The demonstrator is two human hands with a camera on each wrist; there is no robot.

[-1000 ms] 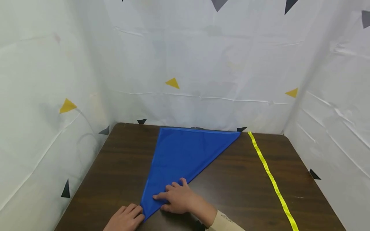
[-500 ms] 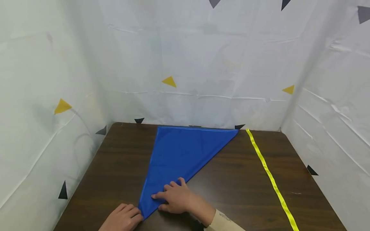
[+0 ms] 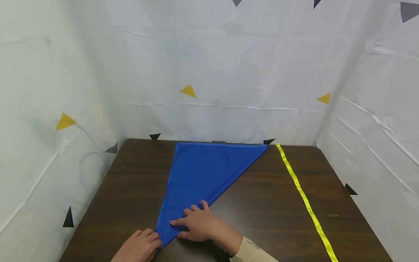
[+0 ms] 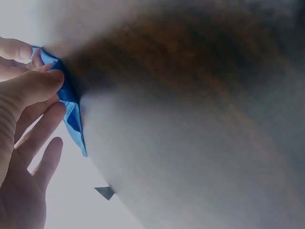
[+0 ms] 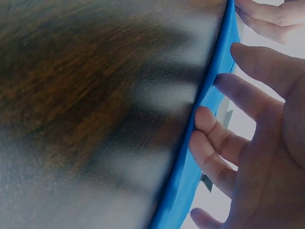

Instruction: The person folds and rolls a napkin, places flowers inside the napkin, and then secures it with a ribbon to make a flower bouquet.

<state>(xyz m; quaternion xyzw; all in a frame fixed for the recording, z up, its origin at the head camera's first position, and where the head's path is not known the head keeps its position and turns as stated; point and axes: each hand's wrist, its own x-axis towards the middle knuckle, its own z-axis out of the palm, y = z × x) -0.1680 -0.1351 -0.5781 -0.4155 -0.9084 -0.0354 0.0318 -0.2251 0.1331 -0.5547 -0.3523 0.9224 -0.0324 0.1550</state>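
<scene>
A blue cloth (image 3: 196, 171) lies flat on the dark wooden table, folded into a triangle. Its near tip is at my left hand (image 3: 139, 245), whose thumb and fingers pinch the cloth's edge (image 4: 69, 93) in the left wrist view. Spread over the slanting edge close to that tip, my right hand (image 3: 199, 223) touches the cloth with extended fingers. From the right wrist view, the fingertips (image 5: 204, 118) rest along the blue edge, and part of the other hand shows at the top right. The underside of the cloth is hidden.
A long yellow ribbon (image 3: 302, 194) runs down the right side of the table (image 3: 262, 214), from the back edge to the front. White sheets (image 3: 209, 65) with yellow and black triangles wall in the back and both sides.
The head view has tilted and shifted slightly, so the scene sits a little further left. Both hands keep nearly the same places on the cloth, which stays folded.
</scene>
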